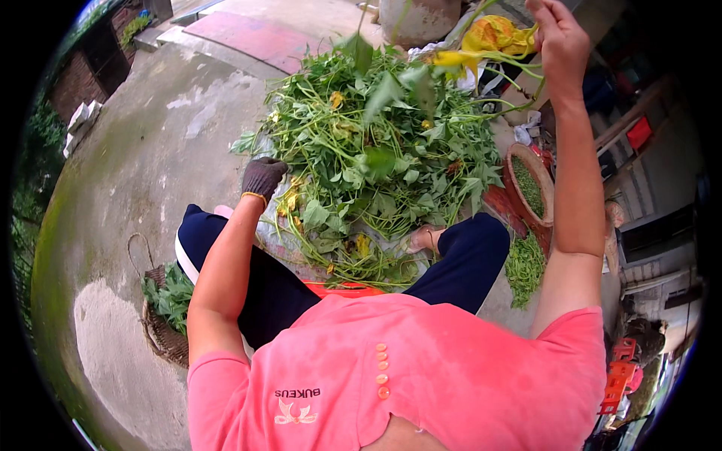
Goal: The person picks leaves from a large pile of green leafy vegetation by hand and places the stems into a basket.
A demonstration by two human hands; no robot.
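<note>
A large heap of green leafy vines [376,150], flecked with yellow leaves, lies on the ground in front of my legs. My right hand [560,41] is raised at the upper right, bare, with its fingers closed on the stems of a leafy vine [519,60]. Green stems and yellow leaves trail from it toward the heap, some leaves blurred close to the camera. At the heap's left edge is my left hand [263,179] in a dark glove. Its fingers are curled; whatever they hold is hidden.
A woven basket [167,331] with green leaves stands at my left. To the right of the heap sit a round basket [530,184] of small greens and a loose green pile [528,270]. A large pot [421,19] stands beyond the heap.
</note>
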